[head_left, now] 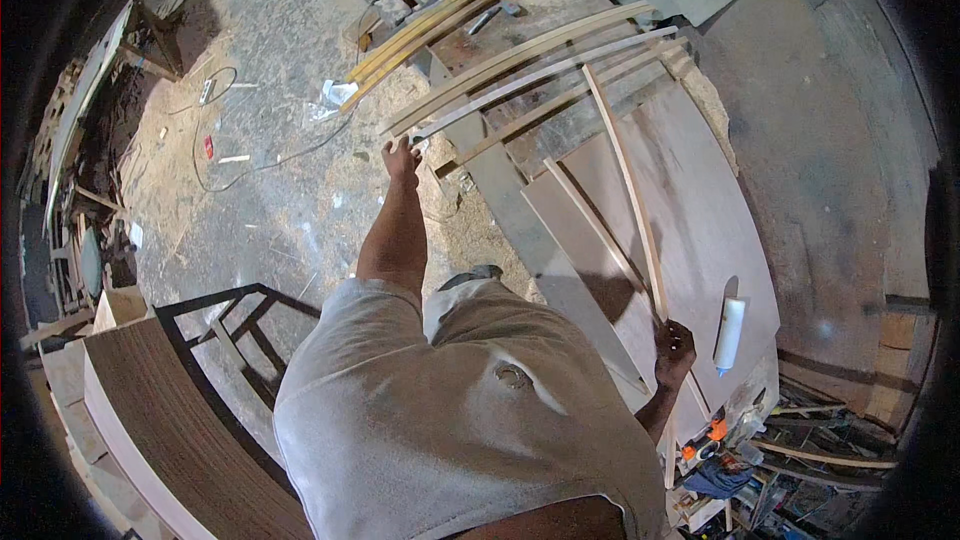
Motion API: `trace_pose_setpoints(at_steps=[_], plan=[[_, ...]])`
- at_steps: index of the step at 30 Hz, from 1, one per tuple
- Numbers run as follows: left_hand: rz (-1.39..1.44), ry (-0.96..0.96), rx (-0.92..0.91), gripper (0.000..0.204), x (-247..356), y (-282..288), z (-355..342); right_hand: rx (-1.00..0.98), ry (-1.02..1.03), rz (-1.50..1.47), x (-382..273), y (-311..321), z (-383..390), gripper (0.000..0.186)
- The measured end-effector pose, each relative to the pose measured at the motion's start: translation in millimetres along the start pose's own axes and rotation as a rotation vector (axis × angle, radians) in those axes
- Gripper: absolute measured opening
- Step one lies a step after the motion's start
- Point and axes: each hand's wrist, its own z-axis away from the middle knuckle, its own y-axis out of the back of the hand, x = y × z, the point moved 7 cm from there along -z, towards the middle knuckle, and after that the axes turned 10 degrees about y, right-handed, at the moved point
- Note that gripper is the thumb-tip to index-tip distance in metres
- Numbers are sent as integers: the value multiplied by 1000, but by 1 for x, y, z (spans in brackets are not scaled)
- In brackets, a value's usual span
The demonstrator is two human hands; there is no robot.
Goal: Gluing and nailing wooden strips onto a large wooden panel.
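Note:
My left hand (403, 160) reaches out ahead, its fingers closed at the near end of a pale wooden strip (545, 78) that runs off to the far right. Low on the right, my right hand (675, 352) grips a long, thin wooden strip (628, 165) lying slantwise over a broad sheet of plywood (715, 210). Beside that strip, a shorter wooden strip (597, 222) slopes down toward the same hand. A white bottle with a blue tip (731, 335) lies on the plywood just right of my right hand.
More wooden strips (520, 58) and yellowish ones (460, 15) lie across the far end of the work surface. Sawdust and a cable (240, 185) cover the floor to the left. A stack of brown boards (170, 420) stands lower left. Tools and clutter (720, 470) fill the lower right.

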Motion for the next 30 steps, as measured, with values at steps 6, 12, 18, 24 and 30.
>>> trace_pose_setpoints(at_steps=[6, 12, 18, 24, 30], plan=[[167, 12, -96, 61, 4, 1, -13, 21, -57, -38, -11, 2, -2, 23], [121, -18, -84, 55, 4, -4, -12, 31, -74, -139, -7, -2, 0, 21], [137, -39, -76, 57, 4, 2, -14, -15, -134, -203, -8, -11, -6, 20], [166, 2, -85, 14, 0, -9, -2, -61, -51, -504, -16, -42, -15, 25], [215, 27, -298, 19, 2, 1, -5, -175, 35, -239, -32, -61, -21, 20]])
